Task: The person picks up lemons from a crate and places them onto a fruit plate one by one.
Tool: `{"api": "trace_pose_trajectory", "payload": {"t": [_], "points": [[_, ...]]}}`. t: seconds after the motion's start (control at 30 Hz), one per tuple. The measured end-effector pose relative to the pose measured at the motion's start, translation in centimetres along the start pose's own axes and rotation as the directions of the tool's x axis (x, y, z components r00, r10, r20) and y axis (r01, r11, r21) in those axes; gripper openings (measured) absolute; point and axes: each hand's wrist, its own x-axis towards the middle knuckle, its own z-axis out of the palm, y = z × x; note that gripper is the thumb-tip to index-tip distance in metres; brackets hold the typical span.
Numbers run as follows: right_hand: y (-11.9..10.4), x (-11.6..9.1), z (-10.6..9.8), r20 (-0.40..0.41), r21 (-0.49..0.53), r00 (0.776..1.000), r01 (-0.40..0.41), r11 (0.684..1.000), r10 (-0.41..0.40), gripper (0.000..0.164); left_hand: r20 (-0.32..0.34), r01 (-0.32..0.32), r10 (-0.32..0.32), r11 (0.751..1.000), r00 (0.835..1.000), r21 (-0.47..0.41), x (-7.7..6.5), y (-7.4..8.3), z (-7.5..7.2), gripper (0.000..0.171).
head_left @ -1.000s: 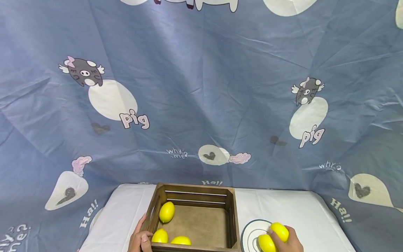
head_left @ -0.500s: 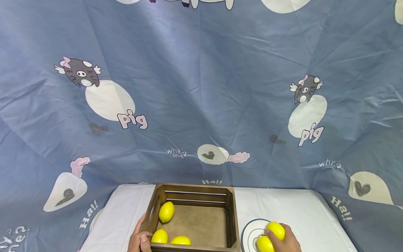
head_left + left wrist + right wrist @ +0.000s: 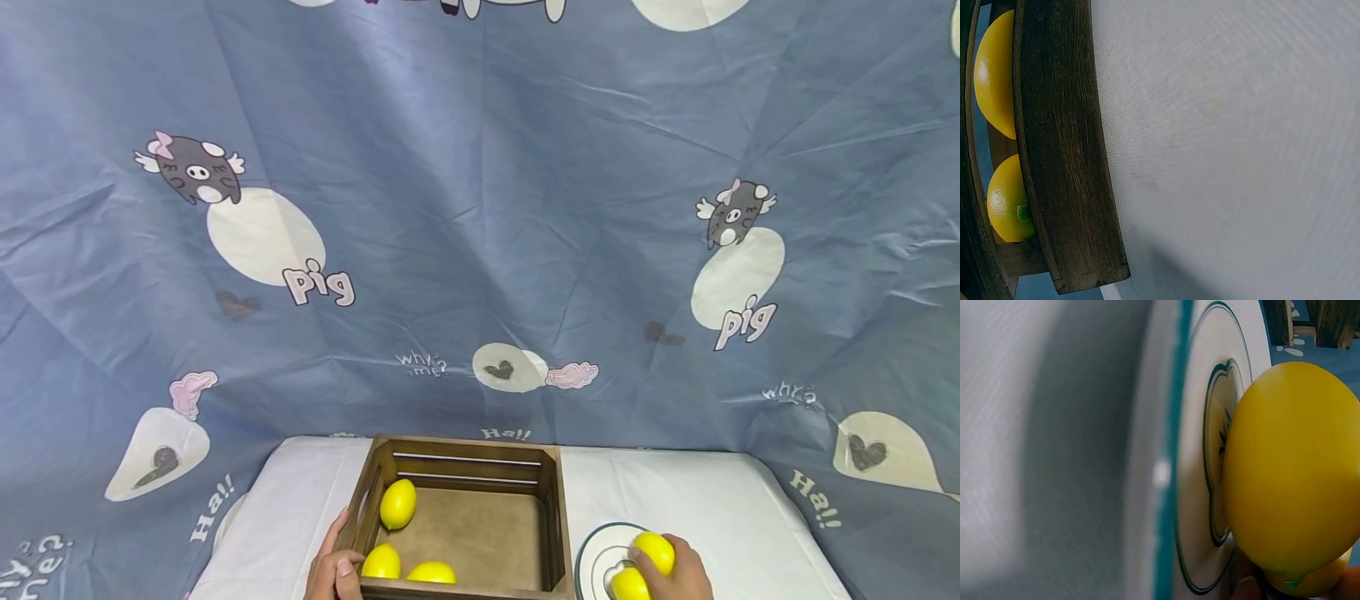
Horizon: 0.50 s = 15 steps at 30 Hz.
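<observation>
In the head view my left hand (image 3: pixel 333 571) holds the near left corner of a brown slatted wooden crate (image 3: pixel 468 589). Three yellow lemons lie inside it: one lemon (image 3: pixel 398 504) toward the back left, two by the front wall. Through a gap in the slats, the left wrist view shows a lemon (image 3: pixel 997 75) and another part-hidden one. My right hand (image 3: pixel 684 575) grips a lemon (image 3: pixel 655 552) between thumb and fingers over a white plate (image 3: pixel 594 550) with a green rim. Close beside it is another lemon (image 3: pixel 1294 469), large in the right wrist view, above the plate's pattern.
A white cloth (image 3: pixel 705 492) covers the table under crate and plate. Behind it hangs a blue curtain (image 3: pixel 405 208) with printed pigs and words, which also closes in the sides. The plate stands just right of the crate.
The right hand and its lemon have shifted slightly left over the plate, and the nearer lemon has moved a little left and toward me. The left hand and the crate stay in place.
</observation>
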Motion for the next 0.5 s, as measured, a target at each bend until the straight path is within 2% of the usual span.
{"api": "trace_pose_trajectory", "payload": {"t": [0.2, 0.5], "points": [[-0.18, 0.1, 0.03, -0.003, 0.004, 1.0, 0.019, 1.0, -0.019, 0.089, 0.003, -0.01, 0.01, 1.0, 1.0, -0.003, 0.01, -0.19, -0.05, 0.04], [-0.89, -0.09, 0.24, -0.01, 0.014, 0.999, -0.053, 0.999, 0.053, 0.083, 0.019, 0.004, -0.004, 1.0, 1.0, 0.01, -0.12, -0.17, -0.13, 0.041]]}}
